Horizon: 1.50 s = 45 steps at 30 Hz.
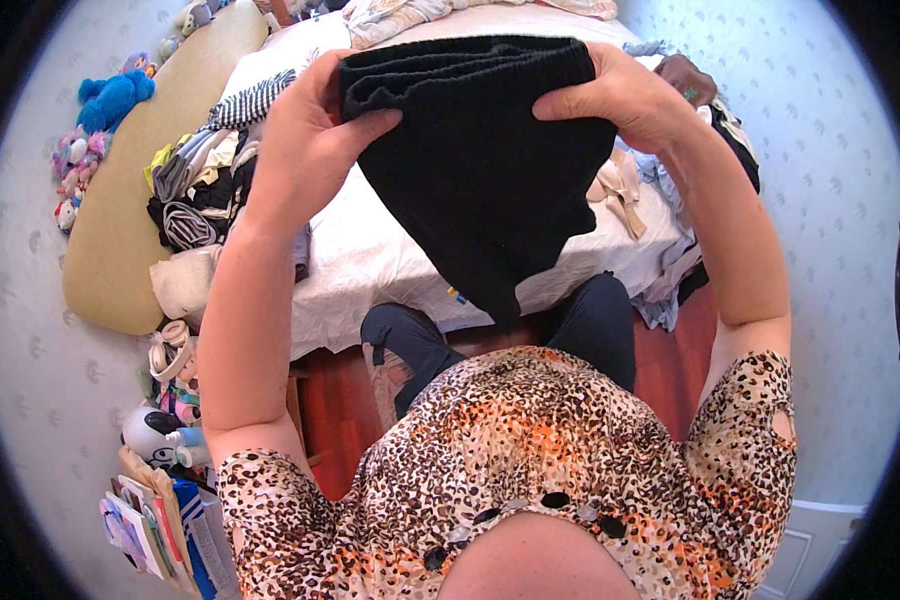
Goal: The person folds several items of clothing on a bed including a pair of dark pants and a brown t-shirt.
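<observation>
A black cloth garment [487,165] with a gathered, elastic-looking waistband hangs in the air over the near part of the bed. My left hand [307,127] grips the waistband at its left end, thumb in front. At the right end my right hand [607,97] pinches the same band, thumb also in front. The fabric is layered at the top and narrows to a point at the bottom. Behind it lies the bed's white sheet [345,300]. The fingers behind the cloth are mostly hidden.
Folded and rolled clothes [195,180] are stacked on the bed's left side, by a tan padded headboard [120,247] with plush toys [116,97] behind. Loose clothes [667,187] and a beige strap-like garment [621,191] lie at the right. Headphones [172,351] and books [157,525] are lower left.
</observation>
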Tool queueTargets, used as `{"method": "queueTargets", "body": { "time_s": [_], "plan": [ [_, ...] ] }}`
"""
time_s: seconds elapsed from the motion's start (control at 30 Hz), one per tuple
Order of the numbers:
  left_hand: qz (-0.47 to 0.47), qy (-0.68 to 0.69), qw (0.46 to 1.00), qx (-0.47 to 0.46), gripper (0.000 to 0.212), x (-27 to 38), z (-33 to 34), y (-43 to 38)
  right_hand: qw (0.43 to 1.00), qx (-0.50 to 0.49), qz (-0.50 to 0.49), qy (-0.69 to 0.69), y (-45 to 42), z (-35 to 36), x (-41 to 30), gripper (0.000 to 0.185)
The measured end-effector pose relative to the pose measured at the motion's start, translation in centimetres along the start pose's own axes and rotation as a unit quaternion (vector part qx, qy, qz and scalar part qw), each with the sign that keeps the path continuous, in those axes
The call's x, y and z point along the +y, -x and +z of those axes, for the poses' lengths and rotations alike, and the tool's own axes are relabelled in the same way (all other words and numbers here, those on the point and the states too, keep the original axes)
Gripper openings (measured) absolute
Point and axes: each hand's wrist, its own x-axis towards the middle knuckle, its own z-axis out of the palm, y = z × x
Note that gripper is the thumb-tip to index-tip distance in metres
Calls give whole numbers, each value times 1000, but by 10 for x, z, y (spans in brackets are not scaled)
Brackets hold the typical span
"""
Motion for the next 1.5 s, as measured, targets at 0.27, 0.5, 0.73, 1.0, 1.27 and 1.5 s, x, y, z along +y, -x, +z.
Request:
{"method": "queueTargets", "body": {
  "time_s": [0.27,0.5,0.73,1.0,1.27,1.5],
  "plan": [
    [-185,80,975,-96,32,-26,-1,-7,992,-103,61,-37,2,-16,23,54],
    [-131,278,951,-42,26,15,-8,-1,985,-89,-63,-130,19,-22,-8,46],
    [-162,-211,962,-63,26,-70,12,-41,962,-44,130,237,-57,-27,43,16],
    [-48,-86,984,147,25,-76,-7,-112,906,227,-142,329,-101,-36,22,33],
    [70,-231,956,165,31,-122,23,-11,904,183,-242,301,-53,6,108,54],
    [-23,-197,980,12,35,-219,140,181,957,24,-118,265,91,116,260,48]
  ]
}}
